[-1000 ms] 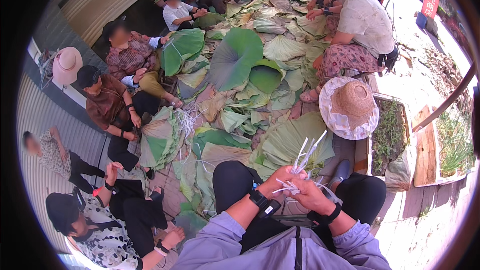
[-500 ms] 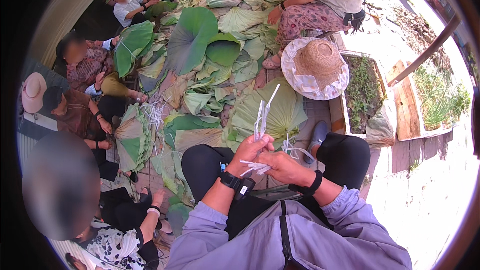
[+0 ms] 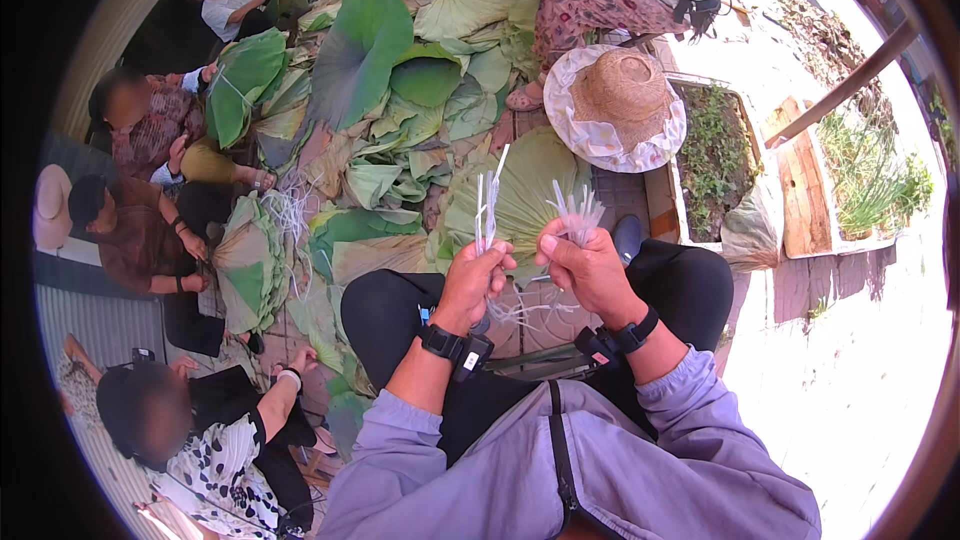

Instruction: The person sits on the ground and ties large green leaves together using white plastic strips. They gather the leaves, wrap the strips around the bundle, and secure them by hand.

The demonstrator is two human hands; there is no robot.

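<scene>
Between my knees both hands are raised, a small gap apart. My left hand is closed round a few white plastic strips, whose long ends stick up above the thumb. In my right hand a thicker bunch of whitish strips is pinched, with its short ends fanned out on top. Thin loose tails of strip hang below and between the two hands. A large pale green lotus leaf lies flat just beyond them.
Piled lotus leaves cover the ground ahead. A straw hat with a white frilled brim rests beside a planter box. Several people sit along the left, near a leaf stack and a tangle of white strips. Another person sits opposite.
My hands were together and have moved apart. The right one has turned, so its bunch of strips, which pointed left, now points up. My view has shifted slightly.
</scene>
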